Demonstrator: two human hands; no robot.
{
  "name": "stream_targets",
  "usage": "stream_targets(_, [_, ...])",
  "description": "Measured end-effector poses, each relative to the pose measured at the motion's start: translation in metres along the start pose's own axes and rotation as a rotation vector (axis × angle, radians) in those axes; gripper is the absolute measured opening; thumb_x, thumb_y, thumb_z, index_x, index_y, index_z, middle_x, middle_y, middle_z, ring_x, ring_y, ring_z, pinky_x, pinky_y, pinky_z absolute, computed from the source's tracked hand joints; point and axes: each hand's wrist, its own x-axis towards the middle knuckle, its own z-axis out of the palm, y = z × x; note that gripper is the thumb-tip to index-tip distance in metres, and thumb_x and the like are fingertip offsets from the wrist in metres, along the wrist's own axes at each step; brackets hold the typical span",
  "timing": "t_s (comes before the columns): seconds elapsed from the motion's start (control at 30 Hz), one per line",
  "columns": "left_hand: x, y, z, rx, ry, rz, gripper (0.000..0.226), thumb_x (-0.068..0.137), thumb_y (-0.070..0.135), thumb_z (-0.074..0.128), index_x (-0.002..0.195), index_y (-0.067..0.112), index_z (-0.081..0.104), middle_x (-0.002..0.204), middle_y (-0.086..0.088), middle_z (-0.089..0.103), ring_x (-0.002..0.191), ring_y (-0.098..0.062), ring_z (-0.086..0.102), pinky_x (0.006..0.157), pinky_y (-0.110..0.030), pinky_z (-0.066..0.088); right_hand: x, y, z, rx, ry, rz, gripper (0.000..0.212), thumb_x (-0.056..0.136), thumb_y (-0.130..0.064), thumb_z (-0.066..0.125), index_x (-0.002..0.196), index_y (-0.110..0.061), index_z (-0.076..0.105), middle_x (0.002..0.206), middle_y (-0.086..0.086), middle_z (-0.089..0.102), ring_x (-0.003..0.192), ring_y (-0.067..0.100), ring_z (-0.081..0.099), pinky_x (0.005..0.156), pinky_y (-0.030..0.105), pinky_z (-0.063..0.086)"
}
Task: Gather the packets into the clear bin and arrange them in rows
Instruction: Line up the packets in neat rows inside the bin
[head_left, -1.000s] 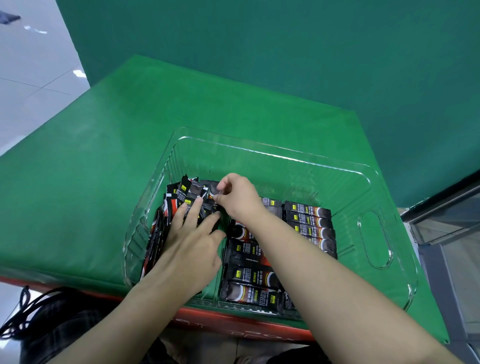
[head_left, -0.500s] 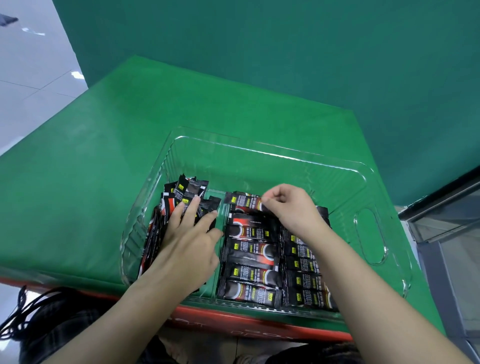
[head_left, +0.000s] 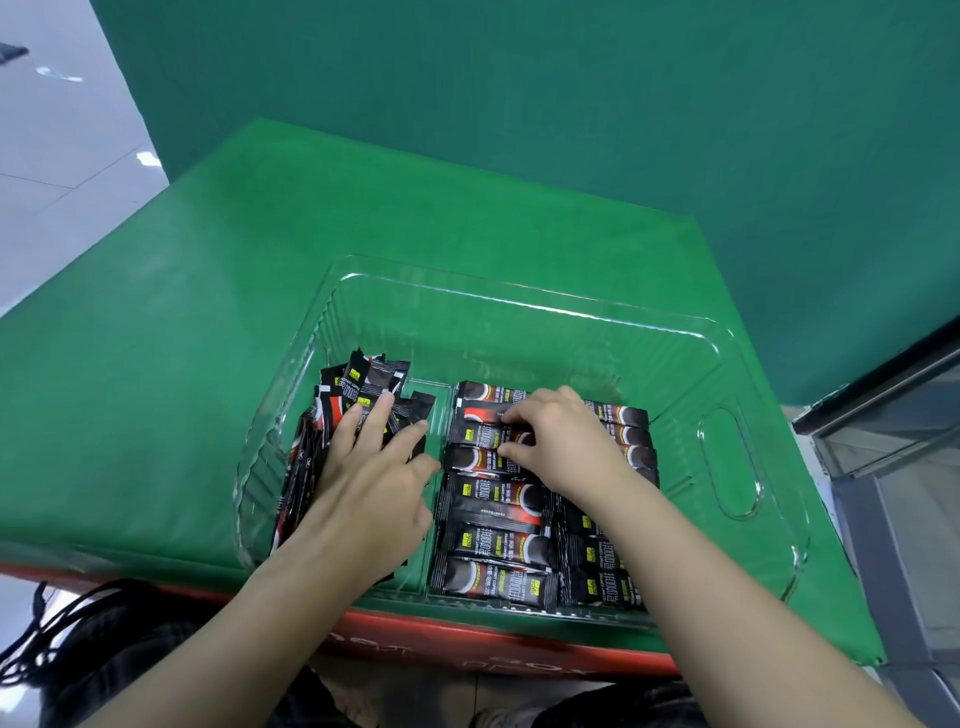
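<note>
As hands press, black packets (head_left: 493, 501) flat, rowed, glossy

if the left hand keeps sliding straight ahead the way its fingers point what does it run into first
Probably the upturned ends of the loose packets it presses on; the left hand points toward the clear bin's far wall, which comes next. Depth is hard to judge.

Staged recording set, green backdrop (head_left: 519, 104), green-covered table (head_left: 208, 389)
</note>
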Motion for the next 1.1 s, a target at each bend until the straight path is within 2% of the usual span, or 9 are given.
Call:
stream_targets(0.27, [-0.001,-0.001,0.001,-0.002,0.049,0.016,0.042,0.09,0.029,0.045,0.131,0.03,0.054,0.156,0.001,0.026,0.147,-0.03,-0.003,0.106,-0.042,-0.021,0.002,-0.003,0.003,-0.107,0.01,-0.109,0.037,0.088,-0.034,0.061,0.122,-0.019,0.06,0.112,0.0,0.059,0.108,0.02,0.044,0.09,0.033,0.038])
stream_targets(0.5, [0.0,-0.001,0.001,0.016,0.025,0.016,0.044,0.091,0.032,0.043,0.134,0.031,0.05,0.158,0.003,0.021,0.147,-0.029,-0.006,0.106,-0.043,-0.02,0.004,-0.003,-0.001,0.007,-0.019,-0.099,0.01,0.088,-0.028,0.064,0.092,-0.019,0.065,0.096,-0.004,0.06,0.098,0.017,0.047,0.088,0.033,0.042])
stream_targets(0.63, [0.001,0.0,0.002,0.013,0.022,0.017,0.044,0.091,0.032,0.042,0.134,0.031,0.05,0.158,0.003,0.02,0.147,-0.028,-0.006,0.107,-0.043,-0.02,0.002,-0.002,-0.021,0.246,-0.013,-0.019,0.01,0.086,-0.026,0.067,0.079,-0.023,0.061,0.084,-0.008,0.058,0.085,0.011,0.052,0.073,0.024,0.036])
stream_targets(0.7, [0.002,0.0,0.002,0.011,0.023,0.018,0.043,0.091,0.032,0.043,0.133,0.031,0.051,0.157,0.003,0.022,0.147,-0.028,-0.005,0.107,-0.043,-0.019,0.003,0.003,-0.031,0.294,-0.005,0.026,0.011,0.086,-0.026,0.067,0.079,-0.023,0.06,0.078,-0.01,0.058,0.068,0.003,0.05,0.061,0.023,0.035])
stream_targets(0.77, [0.001,0.0,0.002,0.011,0.031,0.015,0.044,0.091,0.031,0.044,0.133,0.031,0.052,0.157,0.003,0.024,0.147,-0.028,-0.004,0.107,-0.042,-0.019,0.004,0.008,-0.034,0.293,0.001,0.043,0.011,0.086,-0.026,0.067,0.08,-0.023,0.058,0.075,-0.013,0.056,0.063,-0.002,0.045,0.055,0.014,0.033])
stream_targets(0.8, [0.0,0.0,0.002,0.014,0.032,0.014,0.044,0.091,0.031,0.044,0.134,0.031,0.051,0.157,0.003,0.024,0.147,-0.028,-0.004,0.106,-0.042,-0.02,0.004,0.01,-0.034,0.287,0.003,0.05,0.011,0.087,-0.025,0.066,0.081,-0.023,0.058,0.074,-0.013,0.055,0.064,-0.002,0.045,0.055,0.012,0.032])
stream_targets(0.9, [-0.001,0.0,0.001,0.023,0.022,0.015,0.044,0.091,0.032,0.043,0.135,0.032,0.05,0.158,0.003,0.021,0.147,-0.028,-0.006,0.107,-0.042,-0.02,0.002,0.011,-0.03,0.246,-0.009,0.068,0.006,0.089,-0.024,0.064,0.086,-0.022,0.059,0.077,-0.011,0.056,0.074,0.009,0.051,0.06,0.023,0.034])
stream_targets(1.1, [-0.002,0.0,0.0,0.004,0.037,0.019,0.044,0.091,0.031,0.043,0.134,0.032,0.049,0.158,0.003,0.021,0.147,-0.028,-0.006,0.108,-0.043,-0.019,0.001,0.002,-0.015,0.182,-0.057,0.019,0.005,0.09,-0.021,0.061,0.094,-0.018,0.063,0.082,-0.006,0.059,0.085,0.014,0.053,0.072,0.027,0.042])
